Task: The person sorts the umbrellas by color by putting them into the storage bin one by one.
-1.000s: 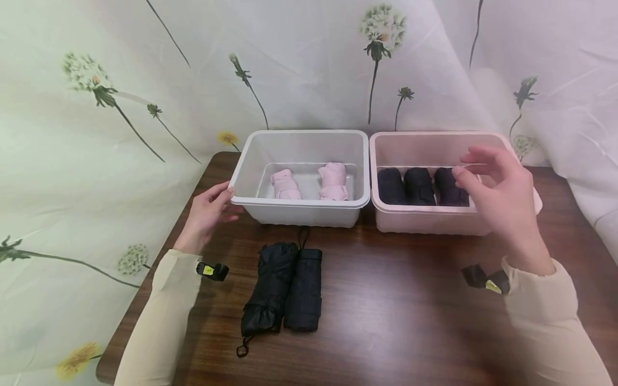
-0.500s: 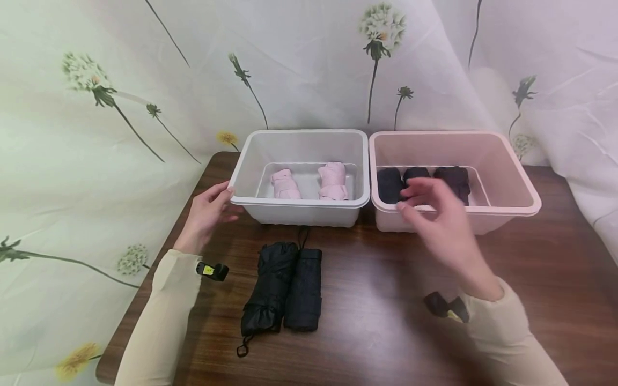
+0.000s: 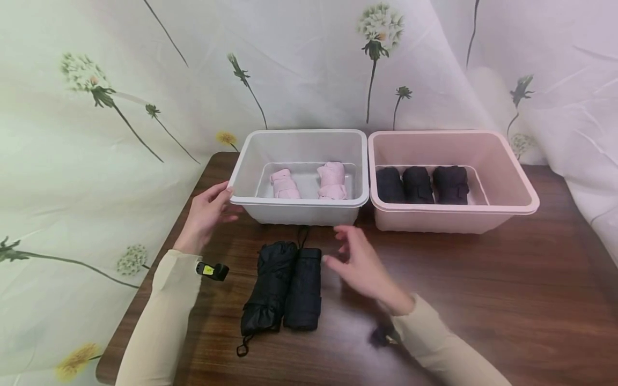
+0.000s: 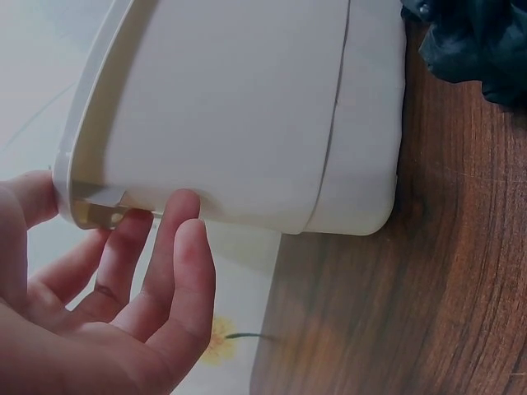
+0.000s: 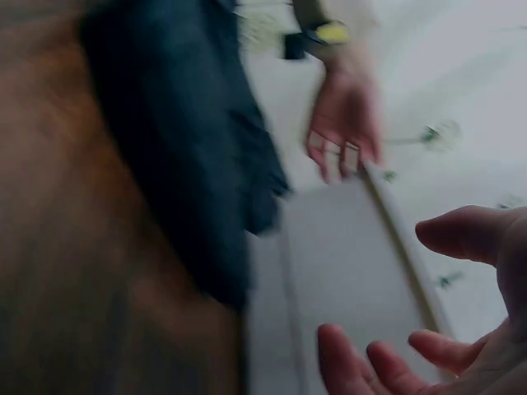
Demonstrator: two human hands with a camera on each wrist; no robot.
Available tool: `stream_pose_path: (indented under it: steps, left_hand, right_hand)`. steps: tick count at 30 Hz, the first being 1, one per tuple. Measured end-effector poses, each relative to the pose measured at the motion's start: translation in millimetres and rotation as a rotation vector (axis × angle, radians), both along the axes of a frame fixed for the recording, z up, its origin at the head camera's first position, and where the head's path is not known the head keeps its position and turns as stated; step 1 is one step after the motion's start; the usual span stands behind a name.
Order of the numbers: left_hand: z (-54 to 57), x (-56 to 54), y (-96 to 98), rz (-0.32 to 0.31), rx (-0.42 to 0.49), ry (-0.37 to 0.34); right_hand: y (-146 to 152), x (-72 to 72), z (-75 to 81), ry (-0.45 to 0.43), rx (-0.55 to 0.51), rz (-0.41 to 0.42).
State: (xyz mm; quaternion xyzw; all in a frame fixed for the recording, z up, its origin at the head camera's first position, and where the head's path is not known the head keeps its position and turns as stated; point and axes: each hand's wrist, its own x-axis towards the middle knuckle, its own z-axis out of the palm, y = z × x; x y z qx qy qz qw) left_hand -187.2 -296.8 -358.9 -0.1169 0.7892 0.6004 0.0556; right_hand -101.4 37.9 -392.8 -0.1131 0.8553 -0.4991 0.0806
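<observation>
Head view shows the left hand (image 3: 203, 215) at the near left corner of the white bin (image 3: 299, 214); its thumb and fingers pinch the rim, as the left wrist view also presents. The right hand (image 3: 361, 265) is released, with loosely bent fingers spread from the thumb, near the slim black bundle (image 3: 303, 289). This bundle lies on the brown table (image 3: 473, 279), beside the wrinkled black bundle (image 3: 269, 289). Two pink rolls (image 3: 331, 181) lie inside the white bin; three dark rolls (image 3: 418, 185) lie side by side in the pink bin (image 3: 449, 221).
</observation>
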Motion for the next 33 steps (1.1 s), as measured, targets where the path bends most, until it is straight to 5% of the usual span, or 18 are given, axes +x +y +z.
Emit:
stream_pose_path:
  steps: [5,11,23,33]
  left_hand:
    - [0.4,-0.1,-0.1,0.004,0.01,-0.004]
    - [1.1,-0.7,1.0,0.011,-0.001,-0.009]
    - [2.5,0.6,0.1,0.015,-0.002,-0.022]
    - [2.6,0.6,1.3,0.006,-0.028,-0.019]
  right_hand:
    - [-25.0,9.7,-22.6,-0.048,0.149,0.074]
    - [-46.9,15.6,-38.4,0.015,0.299,0.113]
    - [-70.6,22.7,-37.5,0.034,0.464,0.162]
    - [-69.7,21.4,-38.3,-0.025,0.449,0.148]
